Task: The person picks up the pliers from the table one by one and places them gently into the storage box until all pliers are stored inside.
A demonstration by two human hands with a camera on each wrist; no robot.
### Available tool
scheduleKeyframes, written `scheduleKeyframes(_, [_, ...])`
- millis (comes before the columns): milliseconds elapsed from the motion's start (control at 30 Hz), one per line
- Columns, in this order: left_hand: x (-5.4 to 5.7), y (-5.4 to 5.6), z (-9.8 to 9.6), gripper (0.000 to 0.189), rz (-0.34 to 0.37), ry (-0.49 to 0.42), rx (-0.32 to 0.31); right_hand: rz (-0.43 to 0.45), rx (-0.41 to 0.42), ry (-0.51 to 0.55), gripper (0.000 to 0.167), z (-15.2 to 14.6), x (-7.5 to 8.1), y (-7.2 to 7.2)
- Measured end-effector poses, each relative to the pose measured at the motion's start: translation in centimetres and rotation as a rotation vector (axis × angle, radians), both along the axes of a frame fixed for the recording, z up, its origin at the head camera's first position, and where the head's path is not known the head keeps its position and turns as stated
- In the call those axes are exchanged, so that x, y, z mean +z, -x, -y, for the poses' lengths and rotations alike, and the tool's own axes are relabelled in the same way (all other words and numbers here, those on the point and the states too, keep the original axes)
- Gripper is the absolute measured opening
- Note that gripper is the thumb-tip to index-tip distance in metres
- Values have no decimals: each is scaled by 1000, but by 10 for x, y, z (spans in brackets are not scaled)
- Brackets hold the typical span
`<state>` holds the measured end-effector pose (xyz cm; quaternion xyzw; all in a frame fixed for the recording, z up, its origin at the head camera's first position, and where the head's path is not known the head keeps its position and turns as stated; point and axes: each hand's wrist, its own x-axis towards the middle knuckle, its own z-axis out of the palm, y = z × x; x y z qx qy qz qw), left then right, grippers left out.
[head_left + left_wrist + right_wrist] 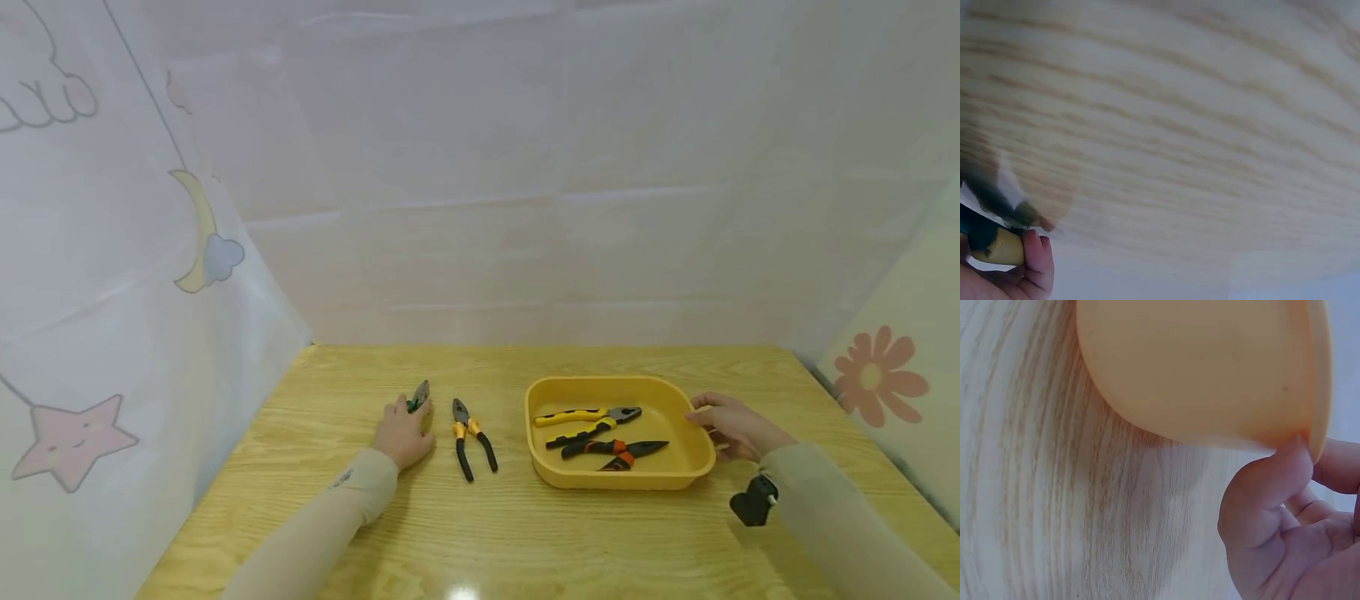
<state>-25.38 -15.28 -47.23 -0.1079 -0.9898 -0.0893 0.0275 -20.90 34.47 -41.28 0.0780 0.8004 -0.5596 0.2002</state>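
My left hand (402, 433) grips a pair of pliers with green handles (412, 406), whose grey jaws point away at the table's left. In the left wrist view, fingers (1038, 259) curl about a green and yellow handle (1005, 247). At the right, my right hand (731, 423) pinches the rim of a yellow plastic bin (622, 481); the right wrist view has the thumb (1272, 478) against the rim's underside. Inside the bin lie yellow-and-black pliers (581, 415) and black-and-orange long-nose pliers (648, 448).
Between the left hand and the bin, pliers with orange and black handles (462, 427) lie on the wooden table (465, 533), handles spread toward me. A pale sheet (480, 208) hangs behind the table and along its sides. A small black device (753, 502) is on the right wrist.
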Motion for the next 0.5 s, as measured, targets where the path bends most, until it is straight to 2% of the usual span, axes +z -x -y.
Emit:
scheduleKeyframes(167, [1, 1, 1, 54, -38, 37, -28, 4, -1, 2, 29, 0, 0, 1])
scheduleKeyframes(500, [10, 0, -3, 49, -83, 160, 18, 0, 9, -4, 28, 0, 0, 1])
